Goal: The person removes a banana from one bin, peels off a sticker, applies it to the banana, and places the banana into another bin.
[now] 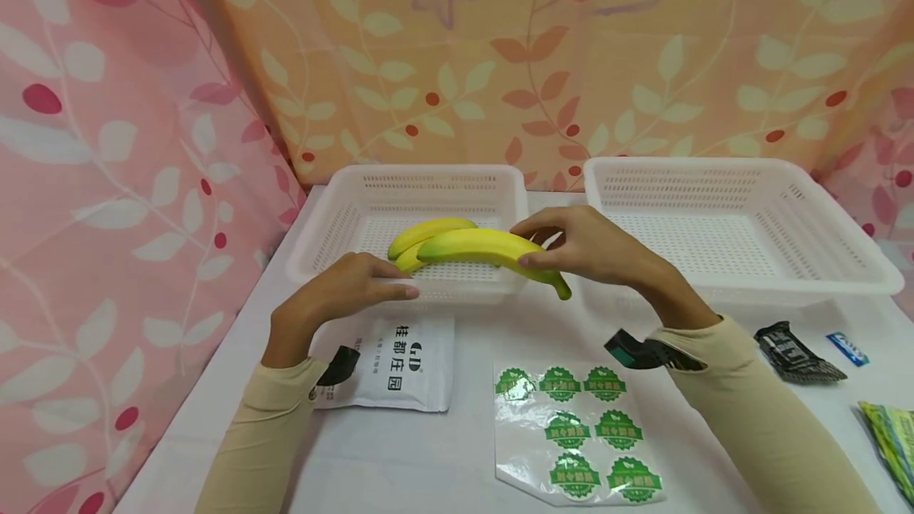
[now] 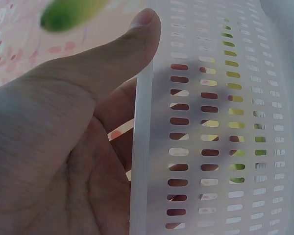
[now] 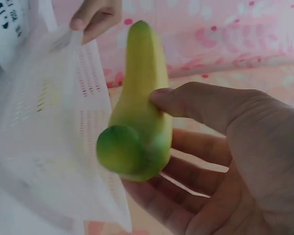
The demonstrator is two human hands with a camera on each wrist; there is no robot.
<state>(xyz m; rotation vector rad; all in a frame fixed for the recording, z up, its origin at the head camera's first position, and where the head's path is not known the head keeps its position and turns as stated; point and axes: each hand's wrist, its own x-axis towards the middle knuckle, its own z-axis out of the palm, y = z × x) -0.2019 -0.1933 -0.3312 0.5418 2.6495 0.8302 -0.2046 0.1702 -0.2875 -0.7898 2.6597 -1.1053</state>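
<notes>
My right hand (image 1: pixel 589 244) holds a yellow banana (image 1: pixel 478 244) with a green tip, thumb on one side and fingers on the other, above the front rim of the left white basket (image 1: pixel 464 290). More bananas (image 1: pixel 432 228) lie in that basket, partly hidden behind the held one. At the basket's front left, my left hand (image 1: pixel 346 288) grips the rim. The left wrist view shows its thumb (image 2: pixel 142 29) by the rim and its fingers through the holes of the wall. In the right wrist view the held banana (image 3: pixel 142 88) points its stem at the camera.
A second white basket (image 1: pixel 785 296) stands to the right. In front lie a white pouch (image 1: pixel 421 371), partly under my left arm, and a sheet of green stickers (image 1: pixel 524 443). On the right are a black packet (image 1: pixel 796 351), a small blue packet (image 1: pixel 848 348) and a green-yellow packet (image 1: pixel 892 439).
</notes>
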